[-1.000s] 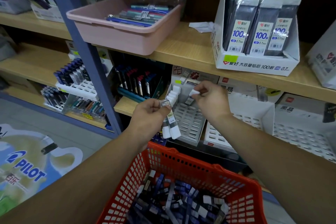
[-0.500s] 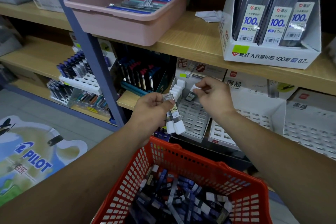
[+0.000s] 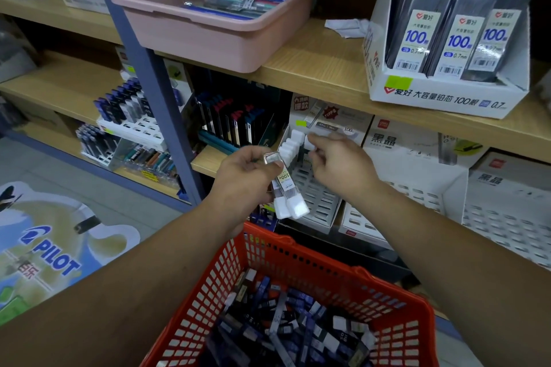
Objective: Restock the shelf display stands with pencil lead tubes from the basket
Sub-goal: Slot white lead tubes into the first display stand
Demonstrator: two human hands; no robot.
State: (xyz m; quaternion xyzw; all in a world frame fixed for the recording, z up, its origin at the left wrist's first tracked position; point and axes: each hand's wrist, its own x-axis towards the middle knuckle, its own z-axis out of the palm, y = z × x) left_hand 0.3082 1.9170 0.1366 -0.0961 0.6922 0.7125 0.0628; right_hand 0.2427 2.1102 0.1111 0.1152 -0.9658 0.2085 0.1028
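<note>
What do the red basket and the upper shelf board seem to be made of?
The red basket: likely moulded plastic, slightly glossy, regular lattice of holes. The shelf board: wood or wood-look laminate, matte, pale grain lines; cannot tell which.

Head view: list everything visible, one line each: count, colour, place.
basket: one, red; bottom centre.
loose tubes: many, dark blue, black, white; inside basket.
display stands: several, white, slotted; lower shelf, nearest behind the hands.
stocked tubes: short row, white caps; nearest stand's left edge.
tub: one, pink; upper shelf, pens inside.
carton: one, white; upper shelf right, dark lead packs standing in it.
floor graphic: one, blue and green; lower left.
left hand: grips held tubes, two, clear with white caps.
right hand: pinches single tube, white-capped, at the stand.
</note>
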